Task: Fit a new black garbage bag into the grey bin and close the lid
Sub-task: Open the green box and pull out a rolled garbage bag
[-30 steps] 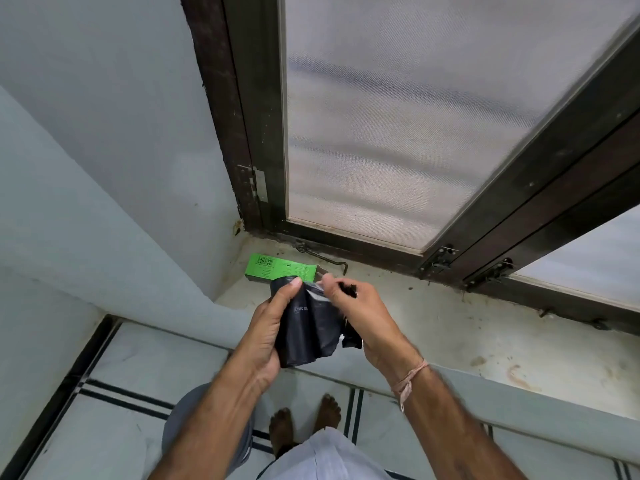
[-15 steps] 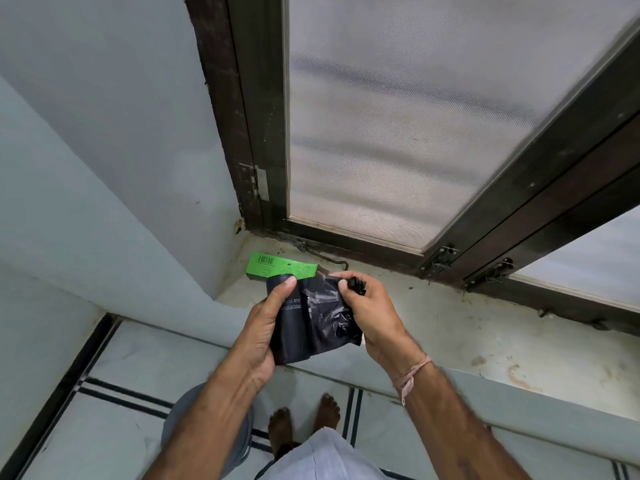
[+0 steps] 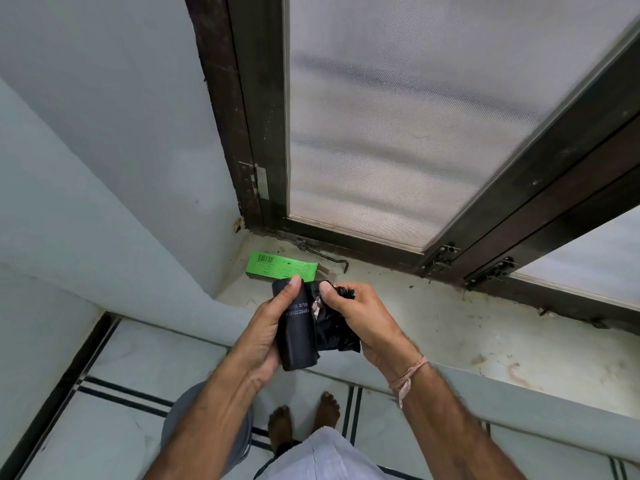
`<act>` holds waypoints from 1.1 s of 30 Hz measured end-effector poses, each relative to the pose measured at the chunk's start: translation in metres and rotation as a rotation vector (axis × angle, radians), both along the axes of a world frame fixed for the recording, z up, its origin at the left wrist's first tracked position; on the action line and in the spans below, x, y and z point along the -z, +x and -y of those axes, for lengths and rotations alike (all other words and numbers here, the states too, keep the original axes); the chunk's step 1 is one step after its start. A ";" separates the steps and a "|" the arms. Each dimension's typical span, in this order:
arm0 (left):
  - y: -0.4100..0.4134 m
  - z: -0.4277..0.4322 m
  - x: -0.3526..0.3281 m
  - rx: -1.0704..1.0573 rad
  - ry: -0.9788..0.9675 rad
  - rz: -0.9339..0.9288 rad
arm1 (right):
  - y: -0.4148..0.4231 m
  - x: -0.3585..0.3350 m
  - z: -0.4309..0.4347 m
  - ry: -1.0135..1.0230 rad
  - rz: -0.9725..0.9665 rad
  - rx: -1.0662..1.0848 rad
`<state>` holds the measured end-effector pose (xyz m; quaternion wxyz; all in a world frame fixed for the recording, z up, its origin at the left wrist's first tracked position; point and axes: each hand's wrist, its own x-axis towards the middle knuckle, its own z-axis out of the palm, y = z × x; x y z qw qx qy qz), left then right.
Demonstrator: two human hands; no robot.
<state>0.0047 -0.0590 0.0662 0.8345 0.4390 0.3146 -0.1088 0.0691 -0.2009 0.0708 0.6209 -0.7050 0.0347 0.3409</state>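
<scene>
I hold a black roll of garbage bags (image 3: 298, 337) upright in front of me, above the window ledge. My left hand (image 3: 266, 327) wraps its left side, thumb on the top edge. My right hand (image 3: 360, 317) pinches the loose crinkled end of the outer bag (image 3: 332, 336), peeled off the roll to the right. The grey bin (image 3: 173, 415) stands on the floor at the lower left, mostly hidden under my left forearm; its lid cannot be made out.
A green carton (image 3: 280, 270) lies on the stone ledge (image 3: 485, 334) just behind the roll. A dark-framed mesh window (image 3: 398, 116) rises behind the ledge, a metal hook latch (image 3: 325, 256) at its base. My bare feet (image 3: 304, 420) stand on tiled floor.
My right hand has slid down and right, pulling the loose bag end a little further off the roll. The left hand keeps its grip on the roll.
</scene>
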 end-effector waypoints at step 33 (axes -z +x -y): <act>0.004 -0.003 0.019 -0.196 -0.161 0.134 | 0.000 0.017 -0.004 0.560 -0.373 0.413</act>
